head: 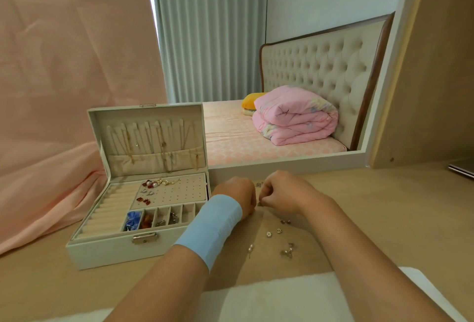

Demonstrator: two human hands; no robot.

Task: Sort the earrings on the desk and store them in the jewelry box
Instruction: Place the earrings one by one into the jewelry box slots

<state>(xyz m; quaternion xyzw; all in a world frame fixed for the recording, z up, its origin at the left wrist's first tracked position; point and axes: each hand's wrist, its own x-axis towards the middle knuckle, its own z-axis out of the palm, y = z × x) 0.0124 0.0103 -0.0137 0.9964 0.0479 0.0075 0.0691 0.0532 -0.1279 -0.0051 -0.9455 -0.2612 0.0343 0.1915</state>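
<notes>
Head view, looking down along two bare forearms onto a tan desk (372, 206).

The hands meet at the centre. The right hand (279, 196) is curled, its grip narrow: thumb and forefinger pinch a small silvery earring (259, 203). The left hand (237, 197), above a blue wristband (210, 226), shows only its back. Its fingers curl toward the same piece, but I cannot tell whether its grip holds it.

The white box (112, 249) stands open on the desk to the left of the hands, its lid (146, 139) upright and its long side running left to right. It is nearer the left hand, whose wrist overlaps its right front corner. The held piece probably has to go leftward, a short way.

In the box, the front row shows six small compartments. Four are filled: one blue, one red, two silver. The two at the right end, just beside the wrist, look bare. The stud panel (174, 193) carries a red pair and a small mixed cluster. Several gold chains hang in the lid.

Loose earrings lie on the desk on the near side of the hands:
- two tiny studs (285, 221)
- two flower studs (268, 234)
- one pearl drop (250, 247)
- a silver tangle (288, 249) of perhaps two or three

A few more (259, 184) lie beyond the hands, too small to count.
</notes>
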